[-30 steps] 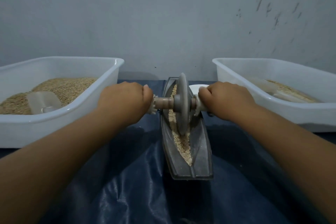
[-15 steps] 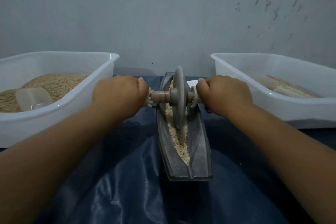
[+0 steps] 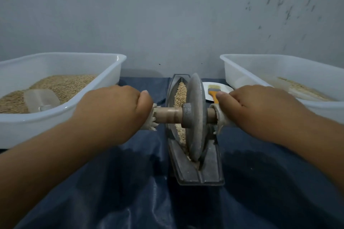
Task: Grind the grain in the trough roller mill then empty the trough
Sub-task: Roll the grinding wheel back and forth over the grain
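Now 2 hands, left hand (image 3: 113, 109) & right hand (image 3: 258, 109) gripping axle (image 3: 167, 115), 1 wheel (image 3: 195, 117), 1 trough (image 3: 197, 174), 2 tubs (image 3: 61, 124).

Trough (image 3: 188, 171) sits centre on the sheet (image 3: 130, 182), w/ roller wheel (image 3: 195, 117) standing in it on the grain (image 3: 180, 95). Grain tub (image 3: 61, 124) w/ scoop (image 3: 41, 99) in it at my left, second tub (image 3: 279, 72) at right. Plate (image 3: 223, 87) w/ brush (image 3: 214, 92) behind my right grip (image 3: 260, 111).
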The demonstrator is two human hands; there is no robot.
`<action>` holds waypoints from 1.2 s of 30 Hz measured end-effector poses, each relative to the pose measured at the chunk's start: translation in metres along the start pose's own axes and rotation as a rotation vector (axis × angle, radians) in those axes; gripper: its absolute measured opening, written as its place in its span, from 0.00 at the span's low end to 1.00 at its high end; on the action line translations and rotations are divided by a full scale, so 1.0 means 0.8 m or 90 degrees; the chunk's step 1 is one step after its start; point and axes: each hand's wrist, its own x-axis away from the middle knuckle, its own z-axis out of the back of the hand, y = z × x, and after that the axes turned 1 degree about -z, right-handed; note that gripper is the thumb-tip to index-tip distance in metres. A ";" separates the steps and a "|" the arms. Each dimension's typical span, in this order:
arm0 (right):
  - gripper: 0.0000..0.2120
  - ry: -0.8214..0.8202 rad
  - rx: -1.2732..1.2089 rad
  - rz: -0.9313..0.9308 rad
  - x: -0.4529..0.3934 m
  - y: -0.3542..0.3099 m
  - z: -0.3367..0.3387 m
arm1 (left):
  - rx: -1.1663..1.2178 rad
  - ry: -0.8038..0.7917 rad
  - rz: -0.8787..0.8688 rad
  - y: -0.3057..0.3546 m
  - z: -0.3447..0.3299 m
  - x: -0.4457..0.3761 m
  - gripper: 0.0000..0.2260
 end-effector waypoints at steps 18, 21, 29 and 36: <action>0.15 -0.108 -0.045 -0.042 -0.055 -0.003 -0.034 | 0.034 -0.093 0.055 0.004 -0.032 -0.047 0.18; 0.07 -0.171 -0.185 -0.104 -0.035 0.006 -0.010 | 0.046 -0.088 0.006 0.001 -0.011 -0.026 0.16; 0.18 -0.034 -0.066 -0.100 -0.044 -0.003 -0.039 | -0.022 -0.011 0.044 0.007 -0.036 -0.033 0.23; 0.24 0.093 -0.070 -0.086 -0.081 -0.007 -0.066 | -0.022 -0.059 0.113 0.006 -0.054 -0.083 0.24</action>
